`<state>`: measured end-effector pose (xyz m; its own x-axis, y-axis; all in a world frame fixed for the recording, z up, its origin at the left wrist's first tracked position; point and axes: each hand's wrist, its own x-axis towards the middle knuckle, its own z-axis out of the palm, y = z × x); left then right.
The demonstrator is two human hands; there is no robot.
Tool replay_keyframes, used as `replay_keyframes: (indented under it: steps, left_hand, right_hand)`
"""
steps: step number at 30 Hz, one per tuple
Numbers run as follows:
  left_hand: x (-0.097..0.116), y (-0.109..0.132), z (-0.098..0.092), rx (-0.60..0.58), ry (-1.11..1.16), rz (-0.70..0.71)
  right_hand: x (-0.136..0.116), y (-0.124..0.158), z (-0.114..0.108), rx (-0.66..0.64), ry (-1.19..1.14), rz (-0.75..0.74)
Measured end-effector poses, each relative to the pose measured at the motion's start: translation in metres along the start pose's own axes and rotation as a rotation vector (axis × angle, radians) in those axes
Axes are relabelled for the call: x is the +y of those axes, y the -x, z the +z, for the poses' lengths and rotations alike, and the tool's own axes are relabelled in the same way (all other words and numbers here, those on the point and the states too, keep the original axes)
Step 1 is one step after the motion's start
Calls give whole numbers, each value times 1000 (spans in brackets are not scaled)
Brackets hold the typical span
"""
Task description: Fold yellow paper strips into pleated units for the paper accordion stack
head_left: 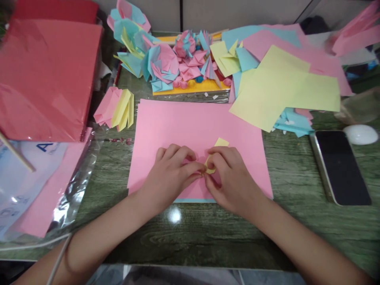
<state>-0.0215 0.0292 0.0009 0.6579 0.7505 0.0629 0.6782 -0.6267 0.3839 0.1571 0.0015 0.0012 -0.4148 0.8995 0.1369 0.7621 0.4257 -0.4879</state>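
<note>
A small folded strip of yellow paper (222,142) is pinched between my two hands, over a stack of pink sheets (192,122) with a thin blue edge showing at the front. My left hand (172,174) comes from the left, its thumb and index finger closed on the strip's lower end. From the right, my right hand (230,178) holds the same strip with curled fingers, and the upper end sticks out above them. The fingertips of both hands nearly touch, and they hide the lower part of the strip.
Folded pink and yellow pieces (114,107) lie left of the stack. Behind it are paper flowers (164,65) and loose yellow sheets (285,85). A phone (341,168) and white mouse (360,134) sit right; red packs (50,75) and a white cable (35,244) left.
</note>
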Motion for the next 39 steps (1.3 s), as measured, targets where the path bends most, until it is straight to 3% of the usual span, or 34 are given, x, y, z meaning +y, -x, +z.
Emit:
replay_keyframes:
  steps: [8,17,26,39]
  left_hand:
    - [0,1,-1,-12,15,-11]
    - [1,0,-2,-10,-15,-15]
    - [1,3,-2,12,-39,17]
    - [1,3,-5,-4,-21,-10]
  right_hand:
    - [14,-1,-11,-64,-217,109]
    - [19,-2,-15,-88,-274,99]
    - [3,-3,-5,3,-169,79]
    - [19,-5,-17,-94,-359,157]
